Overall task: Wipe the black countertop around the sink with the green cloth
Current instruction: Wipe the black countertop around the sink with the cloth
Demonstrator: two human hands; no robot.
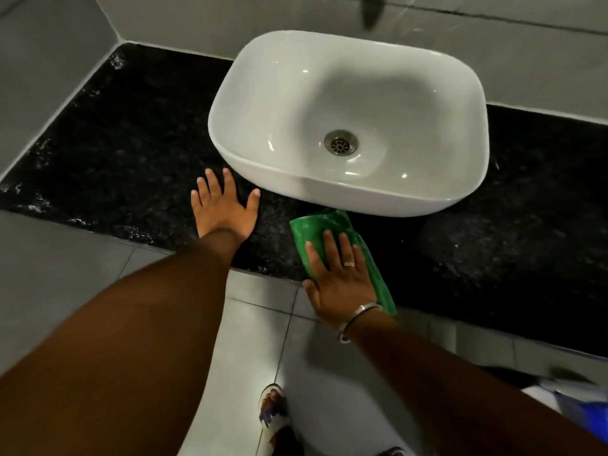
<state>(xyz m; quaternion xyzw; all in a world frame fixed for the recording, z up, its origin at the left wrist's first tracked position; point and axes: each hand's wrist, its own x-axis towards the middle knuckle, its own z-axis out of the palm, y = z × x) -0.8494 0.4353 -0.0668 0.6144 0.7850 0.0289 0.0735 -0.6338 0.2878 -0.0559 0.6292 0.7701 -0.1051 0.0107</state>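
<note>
A white vessel sink (279, 77) stands on the black speckled countertop (131, 143). In front of the sink lies the green cloth (316, 225), spread flat near the counter's front edge. My right hand (339, 278) presses flat on the cloth, fingers extended, with a ring and a bracelet on it. My left hand (223, 209) rests flat on the bare countertop just left of the sink's front corner, fingers spread and holding nothing.
Grey tiled walls (49, 77) border the counter at the left and back. A dark tap spout (373, 9) hangs over the sink at the top. Below the counter edge is a grey tiled floor (329, 390) with my sandalled foot (271, 409).
</note>
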